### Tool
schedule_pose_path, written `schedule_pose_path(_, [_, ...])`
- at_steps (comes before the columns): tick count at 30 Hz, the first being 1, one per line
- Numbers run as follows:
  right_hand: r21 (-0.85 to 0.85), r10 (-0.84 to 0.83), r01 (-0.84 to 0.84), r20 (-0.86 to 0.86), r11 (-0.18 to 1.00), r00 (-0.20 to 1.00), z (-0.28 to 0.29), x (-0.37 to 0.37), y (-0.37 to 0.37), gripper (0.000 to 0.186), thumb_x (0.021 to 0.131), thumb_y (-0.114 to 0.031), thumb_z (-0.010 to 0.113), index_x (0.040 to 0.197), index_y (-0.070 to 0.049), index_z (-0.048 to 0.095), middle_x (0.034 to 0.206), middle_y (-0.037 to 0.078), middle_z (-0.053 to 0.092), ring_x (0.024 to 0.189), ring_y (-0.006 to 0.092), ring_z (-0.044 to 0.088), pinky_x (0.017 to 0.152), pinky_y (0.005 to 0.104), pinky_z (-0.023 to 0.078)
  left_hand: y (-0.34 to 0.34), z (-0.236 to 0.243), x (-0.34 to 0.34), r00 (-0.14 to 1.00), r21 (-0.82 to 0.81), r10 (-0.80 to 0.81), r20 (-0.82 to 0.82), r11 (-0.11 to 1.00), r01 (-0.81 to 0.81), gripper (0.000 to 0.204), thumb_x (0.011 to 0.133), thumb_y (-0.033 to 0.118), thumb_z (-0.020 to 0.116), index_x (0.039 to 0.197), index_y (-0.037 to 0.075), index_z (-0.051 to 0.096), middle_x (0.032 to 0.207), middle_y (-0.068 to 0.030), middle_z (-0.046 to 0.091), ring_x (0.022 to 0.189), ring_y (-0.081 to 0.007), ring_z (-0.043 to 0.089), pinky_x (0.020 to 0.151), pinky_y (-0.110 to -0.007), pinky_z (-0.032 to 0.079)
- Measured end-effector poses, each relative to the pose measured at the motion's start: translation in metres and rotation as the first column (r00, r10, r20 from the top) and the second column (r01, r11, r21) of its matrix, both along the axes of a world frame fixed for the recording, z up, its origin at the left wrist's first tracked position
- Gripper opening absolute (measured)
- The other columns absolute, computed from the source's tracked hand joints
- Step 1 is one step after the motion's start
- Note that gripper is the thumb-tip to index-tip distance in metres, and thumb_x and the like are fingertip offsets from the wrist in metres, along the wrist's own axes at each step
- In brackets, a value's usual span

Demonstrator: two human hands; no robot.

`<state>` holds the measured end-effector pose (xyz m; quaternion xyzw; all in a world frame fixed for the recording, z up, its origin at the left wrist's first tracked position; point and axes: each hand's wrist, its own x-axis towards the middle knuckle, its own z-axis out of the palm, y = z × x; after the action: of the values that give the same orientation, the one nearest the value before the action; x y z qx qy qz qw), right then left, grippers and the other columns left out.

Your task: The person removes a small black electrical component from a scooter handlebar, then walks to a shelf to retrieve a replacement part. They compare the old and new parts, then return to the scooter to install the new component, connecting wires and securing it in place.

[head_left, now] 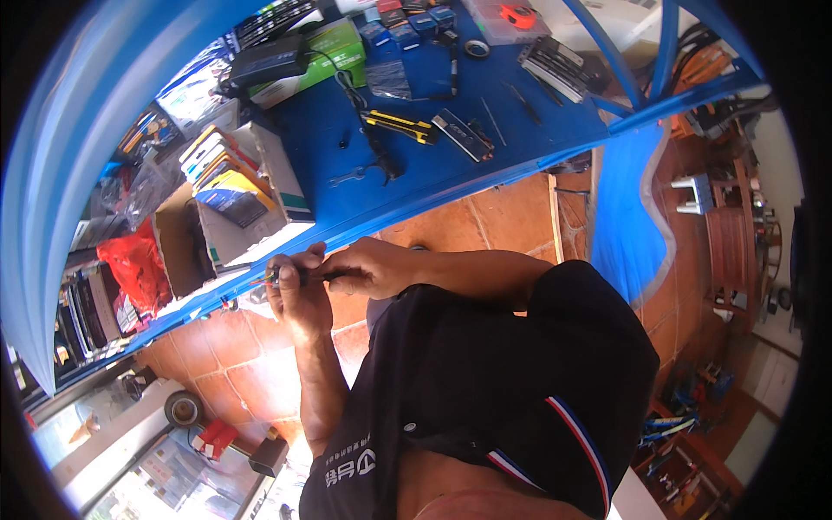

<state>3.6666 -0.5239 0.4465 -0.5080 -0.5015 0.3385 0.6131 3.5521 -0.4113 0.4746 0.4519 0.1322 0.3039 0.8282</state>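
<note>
Two hands meet just off the near edge of the blue counter (520, 139). Left hand (295, 290): fingers closed, pinching a small bundle of coloured wires (265, 279) at their ends, likely to steady them. Right hand (373, 267): fingers wrapped round a thin dark tool (319, 277), tip touching the wires. Both forearms bent inward, elbows tucked. Open cardboard box (251, 186) sits at the counter's near edge; yellow utility knife (399, 126) lies farther in.
</note>
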Motion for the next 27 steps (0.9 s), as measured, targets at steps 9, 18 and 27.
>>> schedule_pose_path(9, [-0.113,0.029,-0.016,0.112,0.993,0.993,0.001,0.002,0.002,0.021,0.086,-0.010,0.065,0.105,0.000,0.064,0.079,0.012,0.066,0.067,0.0194,0.064,0.060,0.0304,0.049,-0.008,-0.006,0.000,0.991,-0.071,0.123,-0.057,0.989,-0.127,0.020,0.097,0.022,0.050,0.101,0.004,0.053,0.085,-0.0131,0.065,0.093,-0.0317,0.063,0.090,-0.045,0.048])
schedule_pose_path(18, [-0.233,0.185,-0.199,-0.081,0.952,0.979,0.006,-0.001,0.013,0.023,0.087,-0.007,0.062,0.108,0.003,0.062,0.072,0.005,0.061,0.065,0.0090,0.057,0.057,0.0242,0.044,-0.010,-0.012,-0.013,0.981,-0.176,0.192,-0.015,0.966,-0.191,0.016,0.098,0.017,0.048,0.108,0.005,0.045,0.089,-0.0139,0.064,0.097,-0.0285,0.061,0.088,-0.041,0.048])
schedule_pose_path(27, [-0.372,0.218,-0.275,-0.188,0.886,0.958,0.006,-0.009,0.017,0.023,0.089,-0.005,0.059,0.109,0.005,0.058,0.088,0.011,0.065,0.074,0.0138,0.063,0.064,0.0261,0.050,-0.006,-0.023,-0.025,0.982,-0.219,0.184,-0.041,0.957,-0.189,0.021,0.098,0.023,0.050,0.108,0.005,0.044,0.092,-0.0140,0.064,0.092,-0.0238,0.062,0.084,-0.038,0.051])
